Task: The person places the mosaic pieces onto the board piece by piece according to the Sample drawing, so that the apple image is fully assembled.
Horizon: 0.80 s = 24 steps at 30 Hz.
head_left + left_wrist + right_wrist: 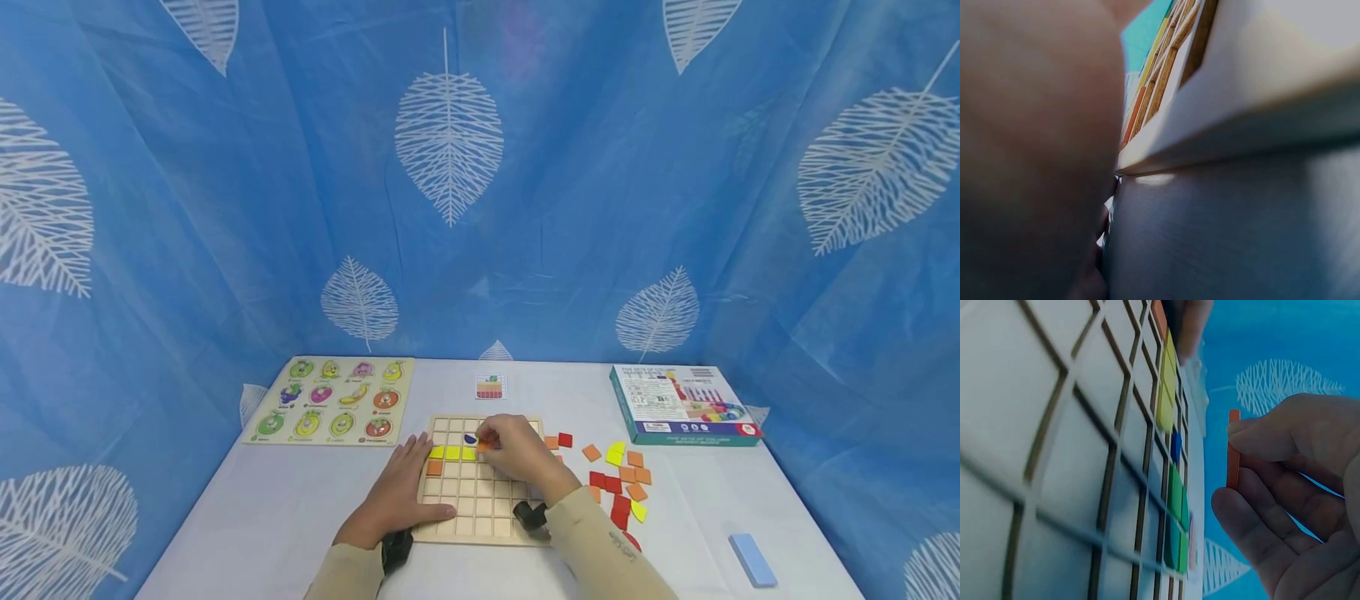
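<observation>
White tabletop (285, 508) in front of a blue curtain (225, 208) printed with white leaves. At the centre, near the front edge, a wooden grid board (480, 496) of square cells, taken here as the landmark. Left hand (401, 492) lying flat on the board's left edge, fingers straight and relaxed, holding nothing, pressing the board down. Right hand (517, 454) over the board's far middle, fingers (1279, 434) curled and pinching a thin orange square tile (1233, 450) by its edges, thumb on one side and fingertips on the other; tile raised just above the cells, not seated in one. Already in the board: a row of yellow tiles (452, 452) toward the far left, a single orange tile (434, 468) just below that row at the left edge, and a blue piece (470, 438) one row farther back. Just right of the board, a loose scatter of orange, red and yellow tiles (618, 483) on the tabletop. Farther right and back from the board, a teal game box (682, 406) lying flat. Directly behind the board, a small pattern card (491, 387). Back and left of the board, a wooden fruit peg puzzle (333, 400). Right of the board near the front edge, well apart from it, a pale blue block (752, 559). Left wrist view blurred, showing only skin and the board's edge close up.
</observation>
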Tool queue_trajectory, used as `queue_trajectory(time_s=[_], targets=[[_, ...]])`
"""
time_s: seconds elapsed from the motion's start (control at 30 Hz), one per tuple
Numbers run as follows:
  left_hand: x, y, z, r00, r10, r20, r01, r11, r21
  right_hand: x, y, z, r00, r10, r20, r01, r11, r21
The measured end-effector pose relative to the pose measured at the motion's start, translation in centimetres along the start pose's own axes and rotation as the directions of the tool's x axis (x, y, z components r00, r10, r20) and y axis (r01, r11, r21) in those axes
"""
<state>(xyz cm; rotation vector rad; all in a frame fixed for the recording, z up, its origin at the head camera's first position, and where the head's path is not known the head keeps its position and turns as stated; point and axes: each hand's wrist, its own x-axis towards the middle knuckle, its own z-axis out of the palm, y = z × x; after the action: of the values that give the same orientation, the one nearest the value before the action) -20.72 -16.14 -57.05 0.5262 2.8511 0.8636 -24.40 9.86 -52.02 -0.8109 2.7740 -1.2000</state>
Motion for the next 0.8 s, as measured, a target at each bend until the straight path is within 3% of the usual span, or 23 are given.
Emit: queue_trajectory(time_s=[0.4,0.63,0.8], targets=[[0.0,-0.1,0.0,1.0,0.016,-0.008,-0.016,1.0,0.014,0.8,-2.0,2.2,0.996,0.031,0.082,-0.028,0.999,-0.036],[0.0,-0.2,-0.1,1.0,0.027,-0.012,-0.027,1.0,0.007,1.3,-2.6,3.8,0.994,-0.04,0.102,0.05,0.993,-0.104],[-0.1,-0.1,-0.1,1.0,0.028,-0.012,-0.028,1.0,0.015,1.7,-2.9,4.5,0.991,-0.045,0.128,0.065,0.986,-0.156]])
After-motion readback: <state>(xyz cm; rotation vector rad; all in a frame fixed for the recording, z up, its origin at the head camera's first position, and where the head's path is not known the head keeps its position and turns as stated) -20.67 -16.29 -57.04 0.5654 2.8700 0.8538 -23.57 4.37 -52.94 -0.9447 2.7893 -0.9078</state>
